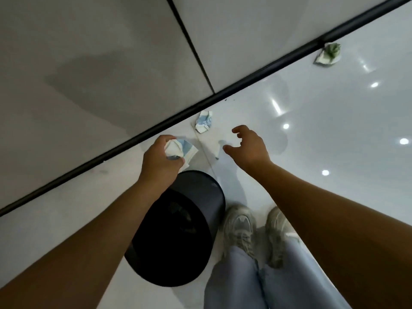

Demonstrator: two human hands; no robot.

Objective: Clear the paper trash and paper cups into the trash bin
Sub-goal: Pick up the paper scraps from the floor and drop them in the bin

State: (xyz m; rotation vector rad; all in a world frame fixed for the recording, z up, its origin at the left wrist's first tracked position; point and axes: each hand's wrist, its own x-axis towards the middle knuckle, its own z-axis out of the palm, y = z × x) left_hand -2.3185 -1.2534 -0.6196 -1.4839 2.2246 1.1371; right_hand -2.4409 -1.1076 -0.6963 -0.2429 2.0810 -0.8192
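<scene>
**Operator:** Gripped in the left hand (159,162): one crumpled white-and-blue paper cup (179,150), fingers curled round it, thumb beneath. What about the other hand?

**Inspector:** Right hand (249,148) holds nothing; fingers spread and loosely bent, hovering above the glossy white floor tiles (334,130).

**Operator:** Position relative to the target?

**Inspector:** The held cup sits just beyond the far rim of the round black mesh trash bin (176,233), not yet over its opening. Judged step: transport to the bin. Next move calls for drawing the hand nearer, over the opening, then releasing.

**Operator:** Remaining items?

**Inspector:** One crushed white-and-blue paper piece (204,124) lies far of both hands by the dark baseboard strip (245,79); one crumpled white-and-green paper piece (328,53) lies far right.
</scene>
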